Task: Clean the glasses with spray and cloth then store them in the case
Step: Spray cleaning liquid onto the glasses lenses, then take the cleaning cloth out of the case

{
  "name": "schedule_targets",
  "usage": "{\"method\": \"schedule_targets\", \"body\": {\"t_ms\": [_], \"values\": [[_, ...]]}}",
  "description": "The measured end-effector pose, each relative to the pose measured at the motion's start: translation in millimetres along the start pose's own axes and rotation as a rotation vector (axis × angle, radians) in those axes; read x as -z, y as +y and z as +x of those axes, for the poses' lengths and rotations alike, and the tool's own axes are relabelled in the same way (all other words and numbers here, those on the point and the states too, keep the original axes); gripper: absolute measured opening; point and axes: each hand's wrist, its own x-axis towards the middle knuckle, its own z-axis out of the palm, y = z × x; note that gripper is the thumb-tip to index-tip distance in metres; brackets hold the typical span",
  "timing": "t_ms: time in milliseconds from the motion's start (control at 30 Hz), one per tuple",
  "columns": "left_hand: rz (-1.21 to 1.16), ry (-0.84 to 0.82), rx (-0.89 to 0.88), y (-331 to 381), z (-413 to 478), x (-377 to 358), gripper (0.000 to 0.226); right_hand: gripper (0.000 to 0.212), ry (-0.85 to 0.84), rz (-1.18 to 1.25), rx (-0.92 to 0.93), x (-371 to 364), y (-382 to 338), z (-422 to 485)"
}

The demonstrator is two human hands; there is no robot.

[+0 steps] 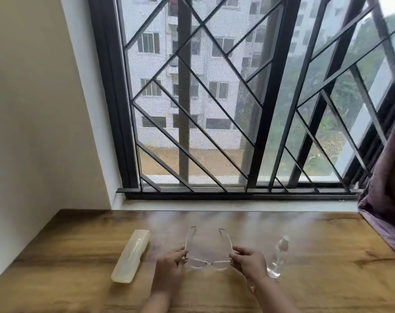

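The left hand (169, 265) pinches one outer corner of the glasses (208, 251), fingers curled round the hinge end, and the right hand (248, 264) pinches the other corner in the same way, so the pair hangs between them just above the wooden table (79, 256). The frame is thin and clear, the lenses face the person, and both temples stand open and point away toward the window (214, 98). To the left of the left hand a pale, translucent case (131, 258) lies closed on the table, set at a slant and apart from the hand. Just beside the right hand, on its far side, a small clear spray bottle (279, 256) lies on the tabletop, its cap end toward the window. A purple curtain (386, 199) hangs at the right edge, its hem falling onto the table's corner.
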Motion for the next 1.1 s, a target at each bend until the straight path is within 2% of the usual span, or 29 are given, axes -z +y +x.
{"method": "schedule_targets", "body": {"t_ms": [433, 667, 733, 933, 1000, 1067, 1100], "values": [[0.017, -0.006, -0.034, 5.0, -2.3, 2.8, 0.039, 0.03, 0.017, -0.01, -0.03, 3.4, 3.5, -4.9], [0.06, -0.056, 0.06, 7.8, -1.5, 7.9, 0.034, 0.031, 0.008, -0.045, -0.021, 3.0, 0.6, -7.4], [0.09, -0.018, 0.039, 9.2, -2.9, 11.6, 0.039, 0.031, 0.039, -0.077, -0.005, 2.3, -0.9, -8.7], [0.15, 0.187, 0.114, 1.5, -7.0, 28.8, 0.036, 0.037, 0.287, -0.493, 0.276, -12.3, -14.9, -25.7], [0.256, 0.296, 0.081, 3.9, -5.9, 41.6, 0.036, 0.035, 0.293, -0.557, 0.395, -24.9, -21.1, -31.9], [0.401, 0.412, 0.008, 4.6, -9.0, 53.4, 0.024, 0.033, 0.236, -0.642, 0.51, -39.8, -24.8, -33.7], [0.444, 0.391, 0.009, 2.9, -11.7, 60.5, 0.038, 0.035, 0.19, -0.694, 0.545, -48.3, -25.6, -33.9]]}}
